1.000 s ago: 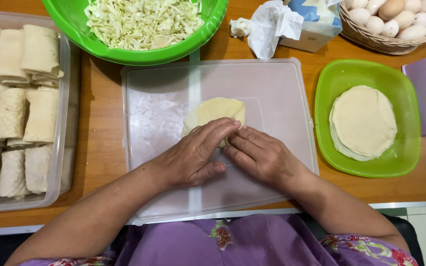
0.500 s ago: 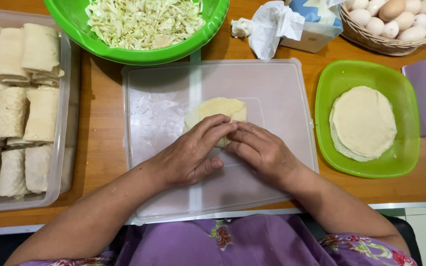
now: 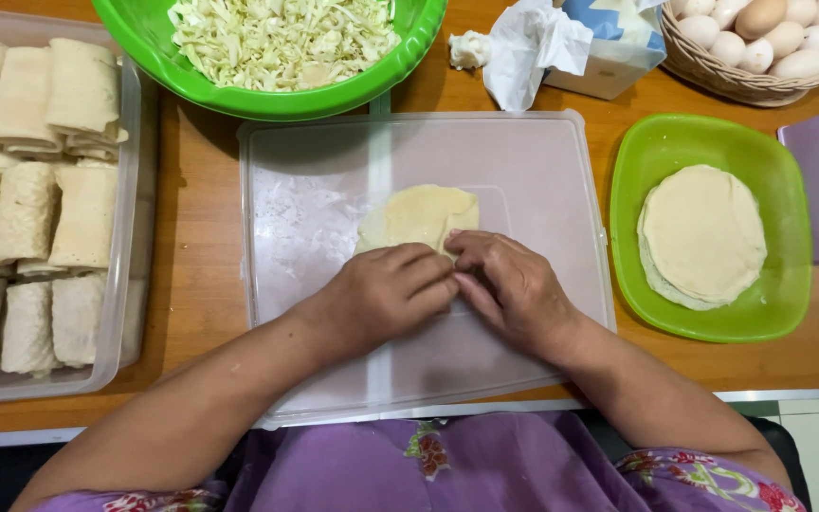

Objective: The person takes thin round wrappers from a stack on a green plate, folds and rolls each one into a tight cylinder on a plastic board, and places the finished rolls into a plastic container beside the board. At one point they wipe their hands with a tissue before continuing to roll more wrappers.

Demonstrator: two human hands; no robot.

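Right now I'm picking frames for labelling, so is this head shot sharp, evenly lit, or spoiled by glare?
Head view: sharp throughout, with soft, even overhead light; both hands, left hand and right hand, show no motion blur; only faint shadows under them on the translucent plastic lid; mild sheen on the green bowl rim, no blown glare; the edges show slight wide-angle stretch.

A home kitchen: shredded cabbage bowl [image 3: 277, 47], egg basket [image 3: 760, 47], wooden table [image 3: 191, 237].
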